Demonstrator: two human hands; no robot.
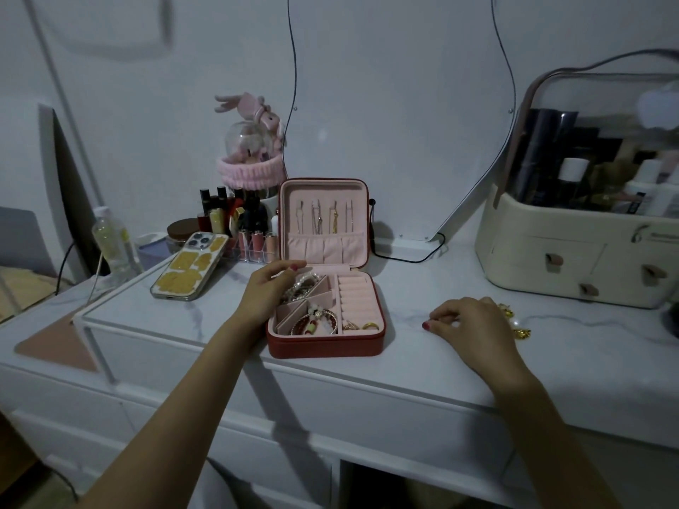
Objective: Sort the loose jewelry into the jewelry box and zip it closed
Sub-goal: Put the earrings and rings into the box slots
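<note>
A white marble-patterned counter (404,347) stands against a pale wall in dim light, carrying an open red zip jewelry box with pink lining (325,341). The left hand (270,293) rests curled over pearl bracelets (303,284); whether it grips them I cannot tell. The right hand (472,325) pinches something small and unclear.

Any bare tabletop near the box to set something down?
Free: the marble strip between the jewelry box and the right hand, and the patch between phone and left hand. Crowded: behind the phone with cosmetics; gold jewelry beside the right hand.
</note>
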